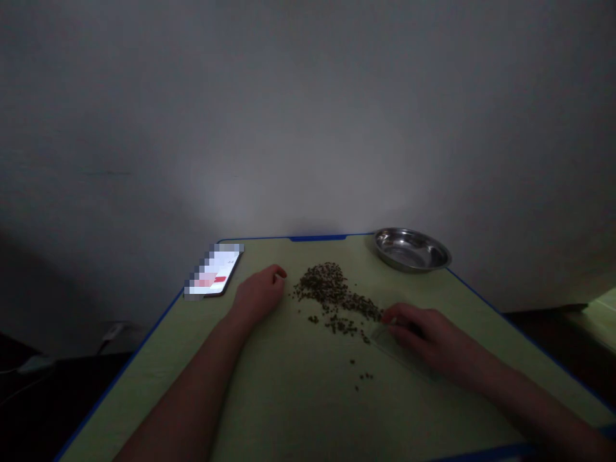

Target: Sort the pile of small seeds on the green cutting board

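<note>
A loose heap of small dark grains, like dried seeds or beans, lies mid-table, with a tail of them trailing toward my right hand. Just left of the heap, my left hand rests on the tabletop with its fingers curled in, apart from the grains; nothing shows in it. My right hand is at the trail's right end, thumb and fingers drawn together in a pinch. What is between those fingertips is too small and dim to make out. Under that hand, a faint see-through film, perhaps a plastic bag, lies on the table.
A shallow steel bowl stands at the back right corner. At the left edge lies a phone with its screen lit. The pale green table has a blue rim and meets a grey wall behind. A few stray grains are nearer me.
</note>
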A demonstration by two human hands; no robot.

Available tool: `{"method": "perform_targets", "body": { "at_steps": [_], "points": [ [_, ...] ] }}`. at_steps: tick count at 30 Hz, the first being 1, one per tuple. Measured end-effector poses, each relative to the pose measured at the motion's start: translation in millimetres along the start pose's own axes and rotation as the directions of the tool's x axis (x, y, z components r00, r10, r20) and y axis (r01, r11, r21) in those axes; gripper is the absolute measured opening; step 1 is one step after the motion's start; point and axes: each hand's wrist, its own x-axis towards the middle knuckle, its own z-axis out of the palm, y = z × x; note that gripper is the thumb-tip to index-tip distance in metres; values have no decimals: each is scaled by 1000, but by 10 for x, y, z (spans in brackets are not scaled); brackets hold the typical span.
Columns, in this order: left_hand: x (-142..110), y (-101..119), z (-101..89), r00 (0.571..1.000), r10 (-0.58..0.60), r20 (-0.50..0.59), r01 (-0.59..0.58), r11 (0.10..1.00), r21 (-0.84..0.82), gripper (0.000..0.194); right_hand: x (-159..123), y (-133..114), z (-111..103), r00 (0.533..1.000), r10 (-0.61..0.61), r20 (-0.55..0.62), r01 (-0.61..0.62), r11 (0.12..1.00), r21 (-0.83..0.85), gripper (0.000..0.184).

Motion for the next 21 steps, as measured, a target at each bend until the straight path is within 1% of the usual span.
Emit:
{"method": "perform_targets", "body": {
  "at_steps": [8, 10, 13, 21],
  "points": [
    [1, -7, -6, 1000, 7, 1, -7, 1000, -3, 36, -28, -72, 76, 1000, -2, -25, 2, 1000, -14, 17],
    [1, -13, -5, 1000, 13, -2, -13, 1000, -4, 36, -24, -69, 85, 999, -7, -47, 6, 1000, -26, 17],
    [3, -13, 1, 1000, 9, -1, -9, 1000, -6, 36, -20, -51, 84, 997, 16, -78, -19, 999, -41, 18],
    [3, -10, 5, 1000, 12, -7, -12, 1000, -3, 35, -20, -24, 52, 994, 60, -91, -65, 996, -58, 19]
  ]
}}
